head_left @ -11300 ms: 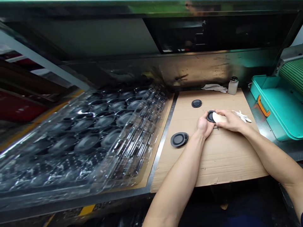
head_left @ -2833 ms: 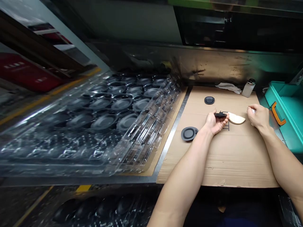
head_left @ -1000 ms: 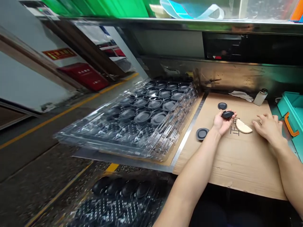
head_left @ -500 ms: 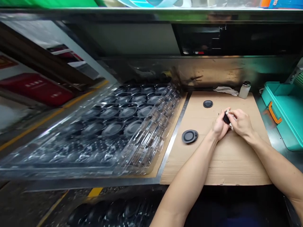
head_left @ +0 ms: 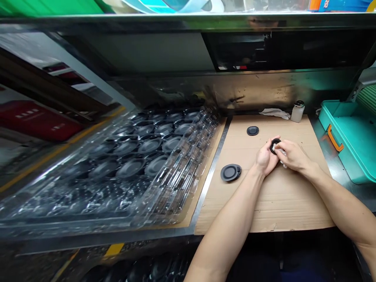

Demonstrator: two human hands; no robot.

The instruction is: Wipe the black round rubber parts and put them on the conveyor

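My left hand holds a small black round part over the cardboard sheet. Against the face of that part, my right hand presses a piece of white cloth, mostly hidden by the fingers. One black disc lies on the cardboard beyond my hands. Nearer and to the left are overlapping black discs, close to my left forearm.
Clear plastic trays with rows of black discs fill the left side. At the back are a white cloth and a glass bottle. A teal bin with an orange handle stands right. A metal shelf edge crosses above.
The view has shifted slightly, moving the bench items left. The black part between my hands now shows more of its round face, with the white cloth against it.
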